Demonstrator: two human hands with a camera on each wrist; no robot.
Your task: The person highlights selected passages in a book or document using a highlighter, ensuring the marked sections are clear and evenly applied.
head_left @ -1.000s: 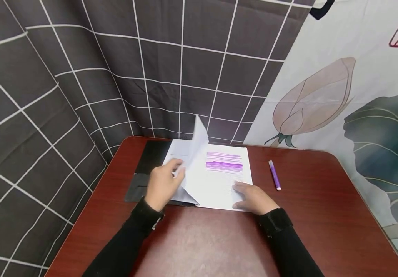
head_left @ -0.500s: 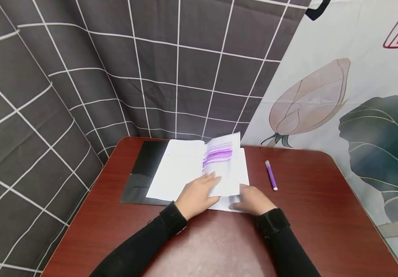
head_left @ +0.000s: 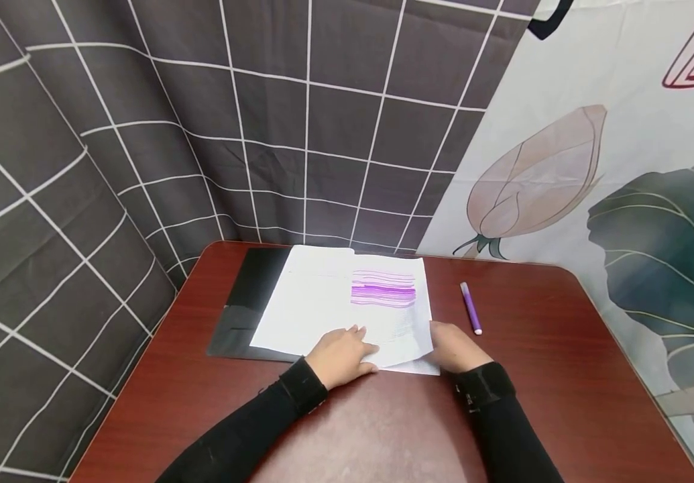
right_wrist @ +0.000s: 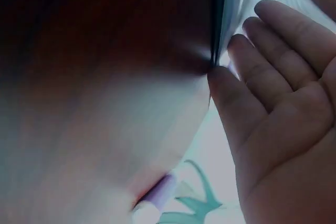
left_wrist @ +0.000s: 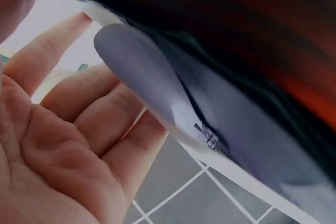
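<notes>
i see the open booklet (head_left: 347,305) lying flat on the red-brown counter (head_left: 383,429), its right page marked with purple strokes. my left hand (head_left: 342,357) rests flat on the near edge of that page with fingers straight. my right hand (head_left: 456,347) sits at the page's lower right corner, fingers straight against the sheet edges; it seems to lift the corner slightly, though the wrist view is blurred. a purple marker (head_left: 470,308) lies just right of the booklet, apart from both hands.

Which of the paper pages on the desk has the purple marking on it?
The right-hand page, under both hands; purple highlighter bands cross its upper part. The left-hand page beside it looks plain white.
</notes>
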